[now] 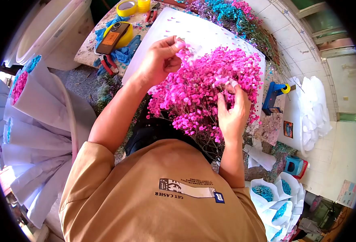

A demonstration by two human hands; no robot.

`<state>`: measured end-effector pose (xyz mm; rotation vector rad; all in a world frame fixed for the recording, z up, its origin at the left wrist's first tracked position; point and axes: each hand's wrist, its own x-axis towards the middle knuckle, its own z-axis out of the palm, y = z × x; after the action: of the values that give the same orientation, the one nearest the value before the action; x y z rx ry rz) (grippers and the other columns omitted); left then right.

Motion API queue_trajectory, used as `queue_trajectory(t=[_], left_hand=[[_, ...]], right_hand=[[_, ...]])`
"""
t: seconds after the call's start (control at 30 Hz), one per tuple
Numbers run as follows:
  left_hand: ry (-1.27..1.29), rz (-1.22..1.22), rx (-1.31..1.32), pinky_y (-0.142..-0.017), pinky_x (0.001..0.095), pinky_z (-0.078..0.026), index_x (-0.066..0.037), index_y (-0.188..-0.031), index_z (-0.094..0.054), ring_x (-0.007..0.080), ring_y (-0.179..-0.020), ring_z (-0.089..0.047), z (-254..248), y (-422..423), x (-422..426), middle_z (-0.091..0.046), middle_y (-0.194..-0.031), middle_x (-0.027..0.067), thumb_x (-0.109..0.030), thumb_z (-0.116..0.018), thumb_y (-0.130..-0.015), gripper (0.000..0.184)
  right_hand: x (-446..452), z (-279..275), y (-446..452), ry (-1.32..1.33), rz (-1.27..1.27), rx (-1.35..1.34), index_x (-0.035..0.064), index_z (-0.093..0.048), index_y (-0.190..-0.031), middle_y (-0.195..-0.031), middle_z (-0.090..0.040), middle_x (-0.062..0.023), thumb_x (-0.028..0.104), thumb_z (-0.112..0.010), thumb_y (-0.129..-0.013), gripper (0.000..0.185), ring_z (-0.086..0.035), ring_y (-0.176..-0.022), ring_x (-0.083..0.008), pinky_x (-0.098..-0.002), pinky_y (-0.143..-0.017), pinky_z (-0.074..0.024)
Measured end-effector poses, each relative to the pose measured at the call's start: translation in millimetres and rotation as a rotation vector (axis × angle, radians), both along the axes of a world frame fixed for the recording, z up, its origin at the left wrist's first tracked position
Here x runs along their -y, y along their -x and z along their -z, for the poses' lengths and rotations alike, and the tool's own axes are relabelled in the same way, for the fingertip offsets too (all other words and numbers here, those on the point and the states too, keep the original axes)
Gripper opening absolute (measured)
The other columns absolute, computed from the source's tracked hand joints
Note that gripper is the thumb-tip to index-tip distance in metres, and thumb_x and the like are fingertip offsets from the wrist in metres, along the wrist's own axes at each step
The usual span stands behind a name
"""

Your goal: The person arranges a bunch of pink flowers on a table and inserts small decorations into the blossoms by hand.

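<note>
The head view shows, nearest at six o'clock, the tan shirt [158, 213] of the person, its printed chest panel upside down. Beyond it the pink flowers [210, 76], a wide bushy bunch on thin brown stems, spread from the centre towards one o'clock, with both hands at them.

The right hand [234, 111] is over the bunch's right part, fingers bent down among the blossoms; whether its grip is closed on any of them I cannot tell. The left hand [164, 58] is raised at the bunch's upper left edge, its grip together, thumb and forefinger clamped on a small pink sprig [184, 53].

Behind the bunch lies a white sheet [162, 30], dotted with loose petals, on the table [87, 50]. At nine o'clock stand white paper cones [36, 113], some with pink or blue blossoms showing; at four o'clock are white-wrapped blue bunches [263, 192], near a blue container [294, 165].

Just above three o'clock on the table is a blue tape dispenser [271, 99] with a yellow roll. At eleven o'clock a phone [114, 37] leans on a yellow tape roll [125, 39], with blue gloves [123, 54] and red-handled pliers [108, 65] beside it. At one o'clock, past the sheet, lie blue and purple flowers [226, 16]. Farther off are a pale tub [57, 36] at ten o'clock and a tiled wall [295, 48] at two.
</note>
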<state>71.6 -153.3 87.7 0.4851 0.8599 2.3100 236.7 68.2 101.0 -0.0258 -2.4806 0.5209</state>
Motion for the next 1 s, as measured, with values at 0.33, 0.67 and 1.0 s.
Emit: queue_trajectory(t=[0.33, 0.67, 1.0], left_hand=[[-0.016, -0.07, 0.06, -0.05, 0.0277, -0.051, -0.005, -0.099, -0.057, 0.0237, -0.077, -0.068, -18.3, 12.5, -0.3, -0.067, -0.108, 0.0231, -0.006, -0.053, -0.09, 0.009], [1.067, -0.061, -0.998, -0.064, 0.0367, -0.054, -0.003, -0.103, -0.076, 0.0178, -0.067, -0.067, -20.1, -12.4, -30.8, -0.072, -0.074, 0.0083, -0.024, -0.065, -0.089, 0.028], [0.695, 0.007, -0.493, -0.05, 0.0273, -0.042, -0.003, -0.098, -0.071, 0.0104, -0.057, -0.055, -34.8, -4.5, -9.4, -0.066, -0.079, 0.0043, -0.024, -0.062, -0.094, 0.024]], right_hand=[[-13.3, 1.0, -2.1, 0.278, -0.046, -0.044, -0.0018, -0.057, -0.128, -0.103, -0.074, -0.011, 0.004, -0.072, -0.087, 0.044, -0.068, -0.098, -0.0295, -0.043, -0.095, -0.047], [-12.1, 0.9, -3.6, 0.26, -0.044, -0.042, -0.0011, -0.057, -0.128, -0.103, -0.074, -0.0102, 0.006, -0.073, -0.088, 0.044, -0.068, -0.098, -0.0286, -0.042, -0.095, -0.0467], [-12.5, 2.5, -3.6, 0.271, -0.044, -0.044, -0.0001, -0.059, -0.125, -0.102, -0.074, -0.0083, 0.007, -0.073, -0.087, 0.041, -0.068, -0.098, -0.0284, -0.0418, -0.096, -0.0459]])
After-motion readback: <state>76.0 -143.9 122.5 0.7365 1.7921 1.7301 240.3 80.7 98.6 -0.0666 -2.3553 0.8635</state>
